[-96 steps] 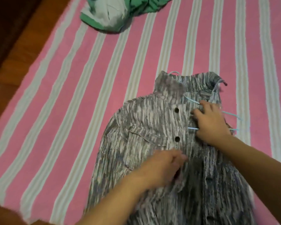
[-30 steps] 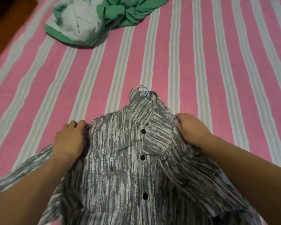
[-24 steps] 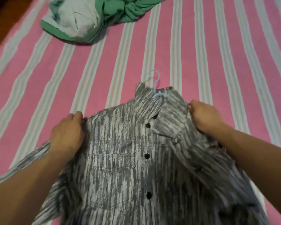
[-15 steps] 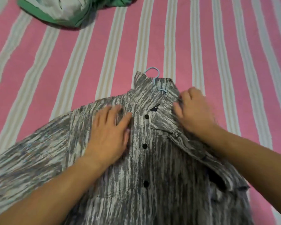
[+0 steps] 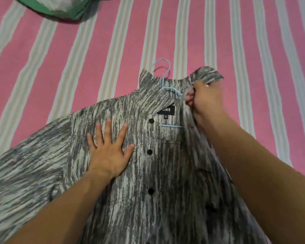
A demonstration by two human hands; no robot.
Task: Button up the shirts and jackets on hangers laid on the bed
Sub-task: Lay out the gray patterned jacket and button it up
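A grey-and-white streaked shirt [image 5: 162,173] lies on the pink striped bed [image 5: 77,67], on a light blue hanger [image 5: 163,74] whose hook sticks out past the collar. Its front is open at the top, showing a black label [image 5: 165,110] and the hanger bar. Three black buttons [image 5: 149,152] run down the left front panel. My left hand [image 5: 111,150] lies flat with spread fingers on the left chest, beside the pocket. My right hand [image 5: 203,101] grips the right collar and front edge, lifted away from the buttons.
A green and white garment [image 5: 60,7] lies crumpled at the far left of the bed. The shirt's left sleeve [image 5: 25,169] spreads out toward the near left. Striped bedcover stretches to the right and beyond the collar.
My right hand has pulled the right front panel and collar open to the right, uncovering the label and hanger bar. My left hand has spread flat on the left chest.
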